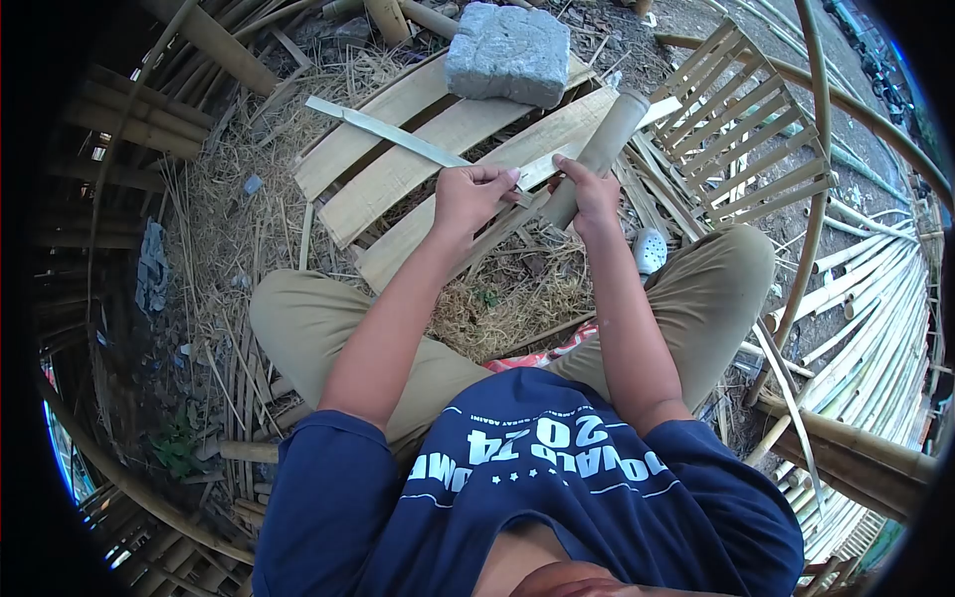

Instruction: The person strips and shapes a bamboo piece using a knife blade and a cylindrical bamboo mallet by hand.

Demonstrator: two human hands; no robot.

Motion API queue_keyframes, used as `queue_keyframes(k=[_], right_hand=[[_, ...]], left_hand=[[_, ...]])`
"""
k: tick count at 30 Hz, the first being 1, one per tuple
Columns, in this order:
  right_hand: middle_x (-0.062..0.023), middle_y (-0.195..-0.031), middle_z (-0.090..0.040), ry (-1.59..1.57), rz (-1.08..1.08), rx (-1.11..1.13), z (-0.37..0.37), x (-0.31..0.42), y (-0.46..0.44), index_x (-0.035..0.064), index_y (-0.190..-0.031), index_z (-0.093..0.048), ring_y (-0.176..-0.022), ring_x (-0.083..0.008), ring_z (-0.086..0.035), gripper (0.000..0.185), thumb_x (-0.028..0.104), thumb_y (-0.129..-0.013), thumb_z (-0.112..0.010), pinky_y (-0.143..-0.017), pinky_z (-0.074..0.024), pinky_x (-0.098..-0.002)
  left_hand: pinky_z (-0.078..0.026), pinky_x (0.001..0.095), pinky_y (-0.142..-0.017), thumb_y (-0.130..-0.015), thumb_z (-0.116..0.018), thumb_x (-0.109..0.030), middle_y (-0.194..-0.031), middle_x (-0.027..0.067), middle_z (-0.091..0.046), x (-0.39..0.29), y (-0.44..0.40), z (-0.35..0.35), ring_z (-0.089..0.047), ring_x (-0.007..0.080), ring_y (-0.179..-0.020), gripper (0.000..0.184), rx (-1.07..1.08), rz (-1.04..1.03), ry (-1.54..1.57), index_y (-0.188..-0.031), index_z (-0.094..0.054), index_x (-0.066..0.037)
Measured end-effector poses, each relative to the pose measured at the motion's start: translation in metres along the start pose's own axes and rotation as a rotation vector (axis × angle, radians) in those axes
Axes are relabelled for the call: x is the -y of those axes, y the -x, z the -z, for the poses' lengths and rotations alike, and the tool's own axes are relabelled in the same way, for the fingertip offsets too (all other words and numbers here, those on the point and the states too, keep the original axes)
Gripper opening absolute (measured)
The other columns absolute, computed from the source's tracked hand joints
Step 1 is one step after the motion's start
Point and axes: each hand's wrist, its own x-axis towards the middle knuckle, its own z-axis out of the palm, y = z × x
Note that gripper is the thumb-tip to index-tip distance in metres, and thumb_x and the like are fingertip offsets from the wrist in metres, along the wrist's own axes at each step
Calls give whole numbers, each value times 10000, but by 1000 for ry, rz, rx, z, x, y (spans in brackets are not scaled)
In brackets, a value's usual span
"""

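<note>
The left hand (468, 207), centre of the frame, has thumb and fingers curled together where one narrow pale strip (398, 136) runs in from the upper left; the strip's near end vanishes behind them, and exactly what they pinch is hard to make out. The right hand (594, 196), just right of centre, clamps a second pale strip (540, 171), its thumb pointing leftward across a bamboo tube (612, 129); its fingers are mostly hidden. Whether the strips join is unclear. Both forearms reach up-frame and converge. A slatted bamboo panel (383, 194) lies beneath, partly covered by a rough grey block (507, 52), upper centre.
</note>
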Motion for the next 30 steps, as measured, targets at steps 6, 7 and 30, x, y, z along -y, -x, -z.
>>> queue_keyframes(k=[6,7,30], right_hand=[[-102,-897,-720,186,106,51,1,-11,-19,-27,-1083,-662,-704,-198,-708,366,99,-825,-889,-599,-598,-364],[-98,-893,-719,189,117,49,1,-13,-19,-28,-1079,-664,-700,-193,-703,365,108,-827,-891,-600,-592,-361],[-77,-832,-703,320,178,29,6,-23,-28,-24,-1058,-640,-654,-165,-675,377,115,-807,-886,-598,-554,-348]], left_hand=[[-413,220,-559,-999,-779,-224,-901,72,-793,14,-6,2,-772,115,-815,220,27,160,14,-962,-785,-7],[-411,217,-543,-1007,-769,-211,-882,83,-791,18,-9,1,-768,116,-795,217,25,174,41,-946,-782,-3],[-375,191,-437,-970,-819,-232,-915,30,-731,43,-38,14,-726,120,-770,215,78,534,186,-1044,-716,-59]])
